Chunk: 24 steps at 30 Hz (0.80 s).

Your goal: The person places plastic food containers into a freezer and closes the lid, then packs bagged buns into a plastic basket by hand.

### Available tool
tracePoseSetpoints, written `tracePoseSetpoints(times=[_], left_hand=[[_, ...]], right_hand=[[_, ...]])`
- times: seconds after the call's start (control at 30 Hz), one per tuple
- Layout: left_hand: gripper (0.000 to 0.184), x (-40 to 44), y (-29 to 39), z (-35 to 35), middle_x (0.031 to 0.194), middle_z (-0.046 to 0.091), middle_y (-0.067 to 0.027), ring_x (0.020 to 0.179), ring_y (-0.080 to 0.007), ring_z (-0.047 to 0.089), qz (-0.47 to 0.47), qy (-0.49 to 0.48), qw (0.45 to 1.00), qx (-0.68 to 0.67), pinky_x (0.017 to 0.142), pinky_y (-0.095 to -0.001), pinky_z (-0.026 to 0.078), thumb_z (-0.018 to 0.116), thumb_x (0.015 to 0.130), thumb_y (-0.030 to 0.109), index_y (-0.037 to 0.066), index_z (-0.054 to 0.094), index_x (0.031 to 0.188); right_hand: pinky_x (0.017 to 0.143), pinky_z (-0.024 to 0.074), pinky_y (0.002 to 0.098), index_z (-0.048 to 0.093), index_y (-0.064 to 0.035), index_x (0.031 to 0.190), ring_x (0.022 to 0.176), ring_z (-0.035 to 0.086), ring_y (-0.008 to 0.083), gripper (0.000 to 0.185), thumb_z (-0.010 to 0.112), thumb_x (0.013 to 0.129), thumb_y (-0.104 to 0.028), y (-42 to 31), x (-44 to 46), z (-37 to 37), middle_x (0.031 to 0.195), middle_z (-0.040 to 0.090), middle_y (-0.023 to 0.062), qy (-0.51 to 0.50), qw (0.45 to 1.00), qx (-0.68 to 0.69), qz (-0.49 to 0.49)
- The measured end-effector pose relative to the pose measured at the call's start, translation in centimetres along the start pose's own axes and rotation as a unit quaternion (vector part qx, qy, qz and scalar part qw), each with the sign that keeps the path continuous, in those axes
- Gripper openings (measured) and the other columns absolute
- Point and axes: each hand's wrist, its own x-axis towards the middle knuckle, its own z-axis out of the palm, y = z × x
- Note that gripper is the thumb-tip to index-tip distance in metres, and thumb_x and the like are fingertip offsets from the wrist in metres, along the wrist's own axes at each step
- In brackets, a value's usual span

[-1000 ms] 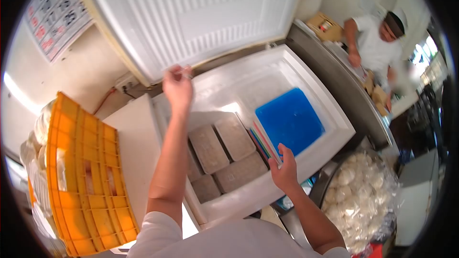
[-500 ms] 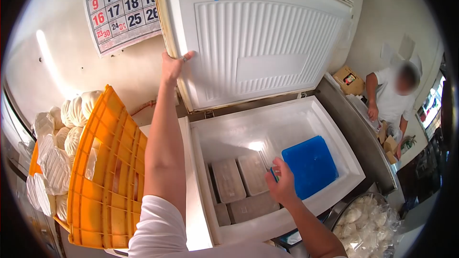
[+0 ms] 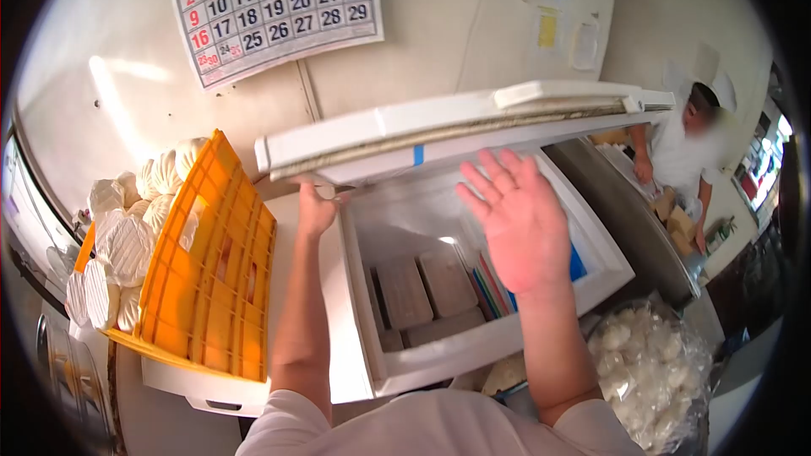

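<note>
One left hand (image 3: 318, 209) gripped the white lid (image 3: 405, 122) at its left end; one right hand (image 3: 525, 228), fingers spread, hung near it, contact unclear. Lid tilted over chest freezer (image 3: 443, 366) holding grey containers (image 3: 402, 294); orange crate (image 3: 207, 279) stood left.

Likely a commercial kitchen: a white rectangular chest freezer (image 3: 439, 365), centre; a clear plastic bag (image 3: 693, 355) of pale round pieces (image 3: 634, 356), lower right.

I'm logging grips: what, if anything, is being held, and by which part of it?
The left hand holds the freezer lid by its left side, the exact grip partly hidden beneath it; the right hand is open and holds nothing.
</note>
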Motion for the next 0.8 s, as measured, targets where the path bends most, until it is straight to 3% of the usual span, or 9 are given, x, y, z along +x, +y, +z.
tracePoseSetpoints(times=[0.1, 0.13, 0.17, 0.23, 0.3, 0.37, 0.43, 0.57, 0.8], left_hand=[[0.064, -4.6, -0.4, -0.9, 0.139, 0.058, -0.0123, 0.133, -0.0235, 0.05, 0.151, -0.001, 0.988, 0.014, 0.115, -0.0345, 0.04, 0.076, 0.093, 0.032, 0.004, 0.053, 0.145], [0.064, -5.7, 0.0, -1.1, 0.138, 0.059, -0.0107, 0.131, -0.0209, 0.052, 0.007, -0.023, 0.976, -0.217, 0.113, -0.0332, 0.041, 0.075, 0.094, 0.035, 0.005, 0.052, 0.146], [0.065, -6.7, 0.3, -1.6, 0.136, 0.059, -0.009, 0.129, -0.0183, 0.053, -0.14, -0.044, 0.891, -0.429, 0.11, -0.032, 0.043, 0.075, 0.094, 0.038, 0.007, 0.052, 0.146], [0.053, -9.6, 5.0, -2.7, 0.139, 0.061, -0.0086, 0.131, -0.0207, 0.055, -0.242, -0.069, 0.921, -0.299, 0.111, -0.032, 0.044, 0.069, 0.097, 0.023, 0.012, 0.055, 0.147], [0.05, -12.2, 5.7, -3.5, 0.143, 0.061, -0.01, 0.136, -0.0238, 0.054, -0.178, -0.118, 0.974, -0.08, 0.113, -0.0325, 0.044, 0.063, 0.097, 0.01, 0.013, 0.057, 0.147], [0.053, -12.9, 2.6, -6.1, 0.149, 0.059, -0.0132, 0.142, -0.0277, 0.052, 0.07, -0.184, 0.957, 0.215, 0.117, -0.0334, 0.041, 0.058, 0.094, -0.003, 0.01, 0.059, 0.145], [0.056, -13.4, 3.8, -8.0, 0.152, 0.056, -0.0173, 0.147, -0.0311, 0.046, 0.063, -0.193, 0.948, 0.247, 0.121, -0.038, 0.036, 0.053, 0.088, -0.012, 0.001, 0.059, 0.142], [0.051, -16.7, 13.1, -7.1, 0.146, 0.061, -0.0165, 0.139, -0.0283, 0.055, -0.073, -0.115, 0.99, 0.042, 0.118, -0.04, 0.039, 0.05, 0.089, -0.014, -0.003, 0.062, 0.137], [0.039, -24.4, 19.3, 0.5, 0.13, 0.071, -0.0137, 0.123, -0.0236, 0.065, -0.007, -0.24, 0.967, -0.086, 0.107, -0.0375, 0.049, 0.061, 0.091, -0.011, 0.0, 0.069, 0.128]], right_hand=[[0.121, 0.0314, 0.0515, 0.053, 0.0006, 0.135, 0.141, 0.045, 0.0336, 0.044, 0.063, 0.105, -0.029, -0.1, -4.7, 1.1, 0.142, 0.053, 0.0124, 0.011, 1.0, 0.002, 0.021], [0.121, 0.0314, 0.051, 0.053, 0.0007, 0.135, 0.139, 0.047, 0.0317, 0.044, 0.063, 0.105, -0.029, 0.0, -6.1, 0.6, 0.142, 0.055, 0.012, 0.028, 0.999, 0.005, 0.032], [0.121, 0.0315, 0.0505, 0.053, 0.0007, 0.136, 0.137, 0.05, 0.0297, 0.044, 0.063, 0.105, -0.029, 0.2, -7.7, -0.1, 0.141, 0.056, 0.0117, 0.045, 0.998, 0.011, 0.042], [0.12, 0.0335, 0.0499, 0.053, 0.0013, 0.136, 0.138, 0.05, 0.0278, 0.046, 0.064, 0.104, -0.03, 0.3, -10.4, -1.1, 0.14, 0.057, 0.0124, 0.094, 0.992, 0.038, 0.071], [0.12, 0.0346, 0.0498, 0.053, 0.0016, 0.136, 0.139, 0.049, 0.0277, 0.046, 0.064, 0.104, -0.03, 0.8, -13.0, -2.6, 0.138, 0.058, 0.0128, 0.138, 0.984, 0.053, 0.1], [0.119, 0.0379, 0.0497, 0.053, 0.0027, 0.136, 0.135, 0.053, 0.0278, 0.043, 0.061, 0.106, -0.027, 1.8, -15.2, -4.8, 0.137, 0.059, 0.0147, 0.192, 0.972, 0.043, 0.131], [0.118, 0.0393, 0.0499, 0.052, 0.0037, 0.136, 0.133, 0.055, 0.0279, 0.042, 0.059, 0.107, -0.025, 3.2, -16.7, -6.7, 0.138, 0.059, 0.0157, 0.235, 0.96, 0.015, 0.153], [0.112, 0.0487, 0.051, 0.051, 0.0079, 0.137, 0.128, 0.06, 0.0319, 0.046, 0.055, 0.109, -0.028, 5.9, -19.5, -10.1, 0.136, 0.06, 0.017, 0.266, 0.942, -0.109, 0.173], [0.07, 0.0636, 0.0421, 0.055, 0.0068, 0.118, 0.093, 0.075, 0.0305, 0.043, 0.052, 0.11, -0.035, 9.1, -23.3, -14.4, 0.108, 0.071, 0.0208, 0.343, 0.868, -0.258, 0.251]])
